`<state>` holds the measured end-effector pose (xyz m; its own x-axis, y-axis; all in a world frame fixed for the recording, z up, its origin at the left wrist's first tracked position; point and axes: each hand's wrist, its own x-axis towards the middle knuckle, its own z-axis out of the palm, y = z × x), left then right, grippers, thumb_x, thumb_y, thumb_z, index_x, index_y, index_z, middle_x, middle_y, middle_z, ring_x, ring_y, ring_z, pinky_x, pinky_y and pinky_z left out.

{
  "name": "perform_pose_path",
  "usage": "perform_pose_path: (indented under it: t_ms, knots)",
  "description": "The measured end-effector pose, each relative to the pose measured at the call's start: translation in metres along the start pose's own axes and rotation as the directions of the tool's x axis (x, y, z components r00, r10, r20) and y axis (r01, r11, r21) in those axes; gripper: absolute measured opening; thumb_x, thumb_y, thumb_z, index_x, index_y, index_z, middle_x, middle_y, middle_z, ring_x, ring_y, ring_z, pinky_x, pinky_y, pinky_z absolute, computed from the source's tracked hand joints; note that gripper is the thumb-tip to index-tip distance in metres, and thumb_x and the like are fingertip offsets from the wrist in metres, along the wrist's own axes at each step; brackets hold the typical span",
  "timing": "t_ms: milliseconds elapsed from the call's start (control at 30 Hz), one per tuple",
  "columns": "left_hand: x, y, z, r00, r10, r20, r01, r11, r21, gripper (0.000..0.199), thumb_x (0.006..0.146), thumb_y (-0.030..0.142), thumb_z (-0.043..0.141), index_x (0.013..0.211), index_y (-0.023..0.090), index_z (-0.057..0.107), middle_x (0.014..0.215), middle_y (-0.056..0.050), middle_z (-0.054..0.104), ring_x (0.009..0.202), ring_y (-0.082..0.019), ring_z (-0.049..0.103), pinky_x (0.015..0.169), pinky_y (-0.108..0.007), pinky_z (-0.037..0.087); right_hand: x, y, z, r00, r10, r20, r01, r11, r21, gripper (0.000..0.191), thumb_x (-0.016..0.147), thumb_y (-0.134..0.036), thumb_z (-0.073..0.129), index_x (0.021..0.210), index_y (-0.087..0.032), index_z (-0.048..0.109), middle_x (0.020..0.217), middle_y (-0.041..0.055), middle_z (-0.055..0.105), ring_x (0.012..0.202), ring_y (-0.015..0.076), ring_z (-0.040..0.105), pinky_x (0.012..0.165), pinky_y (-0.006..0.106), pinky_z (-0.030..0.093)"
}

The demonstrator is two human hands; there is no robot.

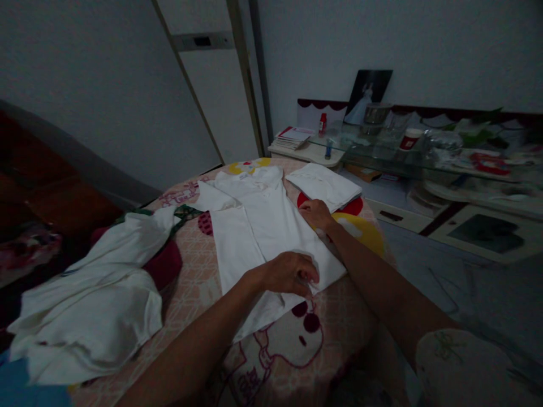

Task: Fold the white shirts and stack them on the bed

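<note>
A white shirt [254, 226] lies spread on the patterned tablecloth [190, 271], its collar toward the far side and its right part folded inward. My left hand [291, 274] is over the shirt's near part, fingers curled; whether cloth is between them is too dark to tell. Along the shirt's right edge, my right hand [316, 213] has its fingers bent together at the fabric, and what they pinch is too small to make out. A folded white garment [324, 185] rests just beyond my right hand.
Crumpled white clothes [102, 305] are heaped at the left. Behind the table on the right, a glass-topped cabinet [390, 152] holds a paper cup [410, 139], a red bottle [322, 124], papers [292, 137] and a photo [367, 96].
</note>
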<state>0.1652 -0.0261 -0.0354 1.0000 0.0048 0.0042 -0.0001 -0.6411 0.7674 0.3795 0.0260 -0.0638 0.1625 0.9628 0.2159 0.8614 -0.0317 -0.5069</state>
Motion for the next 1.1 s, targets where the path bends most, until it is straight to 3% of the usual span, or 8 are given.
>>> perform_pose_path:
  t_ms: [100, 167, 333, 400, 467, 667, 867, 1100]
  knots:
    - [-0.010, -0.008, -0.020, 0.998, -0.055, -0.023, 0.051, 0.988, -0.145, 0.032, 0.081, 0.039, 0.070, 0.105, 0.018, 0.072, 0.098, -0.006, 0.072, 0.085, -0.015, 0.066, 0.075, -0.023, 0.050, -0.001, -0.001, 0.000, 1.000, -0.005, 0.020, 0.005, 1.000, -0.002, 0.024, 0.082, -0.029, 0.065, 0.101, -0.018, 0.075, 0.097, 0.0052, 0.075, 0.087, 0.0171, 0.067, 0.078, 0.024, 0.047]
    - [-0.016, -0.025, -0.041, 0.965, -0.177, -0.192, 0.159, 0.982, -0.105, 0.028, 0.086, 0.037, 0.063, 0.103, 0.017, 0.072, 0.095, -0.006, 0.073, 0.083, -0.015, 0.066, 0.075, -0.024, 0.050, -0.002, -0.003, 0.001, 0.999, -0.022, 0.038, 0.023, 0.999, -0.030, 0.032, 0.080, -0.031, 0.068, 0.110, -0.020, 0.072, 0.105, 0.0058, 0.074, 0.093, 0.0187, 0.068, 0.083, 0.026, 0.048]
    - [-0.017, -0.088, -0.102, 0.601, -0.413, -0.684, 0.542, 0.840, -0.031, 0.028, 0.075, 0.017, 0.067, 0.102, 0.018, 0.071, 0.099, -0.005, 0.073, 0.086, -0.017, 0.065, 0.081, -0.027, 0.051, -0.001, -0.004, 0.003, 0.996, -0.036, 0.085, 0.042, 0.997, -0.065, 0.030, 0.081, -0.028, 0.069, 0.110, -0.022, 0.073, 0.109, 0.0052, 0.074, 0.097, 0.0196, 0.068, 0.089, 0.028, 0.048]
    - [-0.009, -0.109, -0.117, 0.430, -0.498, -0.754, 0.542, 0.809, -0.225, 0.032, 0.075, 0.011, 0.062, 0.105, 0.016, 0.070, 0.096, -0.006, 0.072, 0.080, -0.015, 0.065, 0.076, -0.025, 0.052, 0.000, -0.003, 0.003, 0.995, -0.021, 0.101, 0.028, 0.998, -0.064, 0.030, 0.081, -0.028, 0.069, 0.110, -0.023, 0.073, 0.107, 0.0047, 0.075, 0.096, 0.0198, 0.069, 0.088, 0.029, 0.049]
    - [0.003, -0.123, -0.125, 0.338, -0.554, -0.761, 0.490, 0.794, -0.360, 0.034, 0.077, 0.007, 0.056, 0.108, 0.013, 0.068, 0.089, -0.006, 0.071, 0.071, -0.012, 0.063, 0.069, -0.023, 0.051, 0.002, -0.002, 0.002, 0.993, -0.023, 0.119, 0.031, 0.997, -0.064, 0.031, 0.081, -0.028, 0.069, 0.111, -0.024, 0.073, 0.106, 0.0046, 0.075, 0.096, 0.0201, 0.069, 0.088, 0.029, 0.049]
    - [0.036, -0.145, -0.130, 0.281, -0.573, -0.770, 0.463, 0.784, -0.414, 0.031, 0.075, 0.004, 0.056, 0.101, 0.011, 0.072, 0.067, -0.002, 0.066, 0.060, -0.012, 0.060, 0.063, -0.023, 0.050, 0.004, -0.006, 0.000, 0.987, -0.032, 0.155, 0.048, 0.994, -0.100, 0.032, 0.082, -0.029, 0.067, 0.113, -0.027, 0.073, 0.103, 0.0040, 0.076, 0.092, 0.0201, 0.070, 0.084, 0.028, 0.051]
    - [0.033, -0.154, -0.129, 0.144, -0.480, -0.865, 0.601, 0.737, -0.309, 0.028, 0.072, 0.006, 0.062, 0.099, 0.011, 0.070, 0.096, -0.011, 0.069, 0.097, -0.023, 0.064, 0.091, -0.035, 0.048, 0.004, -0.009, 0.002, 0.988, 0.006, 0.157, 0.018, 0.989, -0.147, 0.031, 0.082, -0.038, 0.067, 0.110, -0.027, 0.074, 0.104, 0.0057, 0.075, 0.098, 0.0232, 0.069, 0.086, 0.030, 0.051]
    - [0.032, -0.163, -0.113, 0.112, -0.389, -0.914, 0.703, 0.681, -0.204, 0.030, 0.077, 0.005, 0.057, 0.105, 0.013, 0.063, 0.115, -0.013, 0.064, 0.113, -0.024, 0.059, 0.099, -0.037, 0.045, 0.006, -0.010, 0.001, 0.986, -0.018, 0.168, 0.042, 0.989, -0.139, 0.026, 0.080, -0.035, 0.069, 0.105, -0.028, 0.076, 0.102, 0.0054, 0.076, 0.098, 0.0231, 0.069, 0.086, 0.029, 0.051]
